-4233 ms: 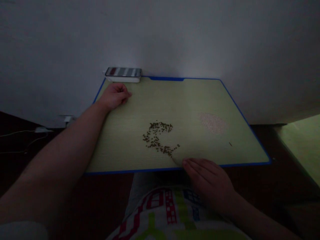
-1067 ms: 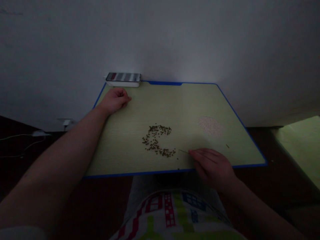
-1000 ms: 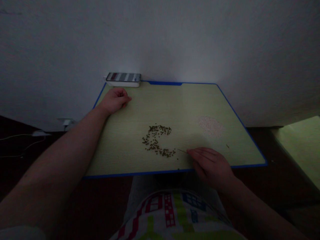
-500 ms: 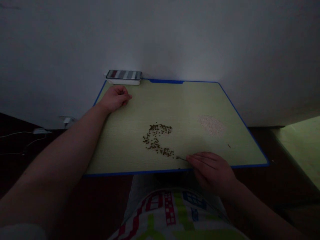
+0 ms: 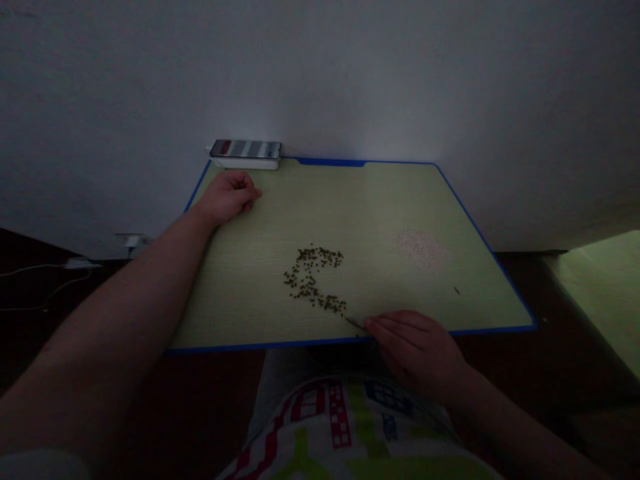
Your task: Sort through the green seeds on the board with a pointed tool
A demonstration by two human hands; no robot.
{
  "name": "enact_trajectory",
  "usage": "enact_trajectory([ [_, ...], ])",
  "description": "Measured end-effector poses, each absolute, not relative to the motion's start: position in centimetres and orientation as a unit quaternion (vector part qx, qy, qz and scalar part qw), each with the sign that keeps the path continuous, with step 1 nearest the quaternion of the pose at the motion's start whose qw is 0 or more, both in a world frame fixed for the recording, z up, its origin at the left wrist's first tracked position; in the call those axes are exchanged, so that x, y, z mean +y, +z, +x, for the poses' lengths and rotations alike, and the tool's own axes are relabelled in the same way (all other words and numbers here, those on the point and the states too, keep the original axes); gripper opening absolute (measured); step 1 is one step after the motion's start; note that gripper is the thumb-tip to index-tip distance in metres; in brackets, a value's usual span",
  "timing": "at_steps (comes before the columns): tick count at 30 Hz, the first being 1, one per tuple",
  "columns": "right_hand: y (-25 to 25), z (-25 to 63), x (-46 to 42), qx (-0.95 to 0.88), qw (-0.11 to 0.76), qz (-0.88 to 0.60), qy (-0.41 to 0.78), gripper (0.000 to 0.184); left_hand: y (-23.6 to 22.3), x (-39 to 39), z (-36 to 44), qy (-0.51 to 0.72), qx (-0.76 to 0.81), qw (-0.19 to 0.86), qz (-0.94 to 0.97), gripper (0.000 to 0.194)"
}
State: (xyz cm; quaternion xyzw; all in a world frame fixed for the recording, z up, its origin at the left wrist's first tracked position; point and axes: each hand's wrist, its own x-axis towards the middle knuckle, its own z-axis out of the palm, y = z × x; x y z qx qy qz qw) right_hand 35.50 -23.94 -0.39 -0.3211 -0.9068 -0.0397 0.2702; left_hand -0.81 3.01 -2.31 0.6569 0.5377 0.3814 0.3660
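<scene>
My right hand (image 5: 415, 347) rests at the near edge of a pale green board with a blue rim (image 5: 240, 293), fingers pressed together on a thin stick (image 5: 354, 322). The stick's tip points left at the near end of a curved scatter of small dark seeds (image 5: 313, 277). My left hand (image 5: 227, 195) lies at the board's far left corner, fingers curled under in a loose fist, with nothing visible in it. A faint patch of pale pinkish grains (image 5: 423, 247) lies on the right part of the board.
A phone (image 5: 245, 148) sits on a white box against the wall behind the board's far left corner. One stray dark seed (image 5: 457, 291) lies near the right edge. Cables and a plug (image 5: 131, 240) lie on the dark floor at left. The scene is dim.
My right hand with the stick has slid left and slightly nearer along the board's front edge, toward the near end of the seed scatter. My left hand has stayed put.
</scene>
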Motion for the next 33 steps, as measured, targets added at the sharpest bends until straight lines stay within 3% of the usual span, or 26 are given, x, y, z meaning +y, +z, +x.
enact_trajectory([
  [11,-1.0,35.9,-23.4,-0.883,0.23,-0.397,-0.099,0.032,-2.3,3.0,-0.8,0.37,0.535,0.369,0.664,0.022],
  [33,-0.6,35.2,-22.7,-0.9,0.272,-0.333,-0.073,0.03,-2.6,3.2,-0.8,0.384,0.531,0.366,0.66,0.023],
])
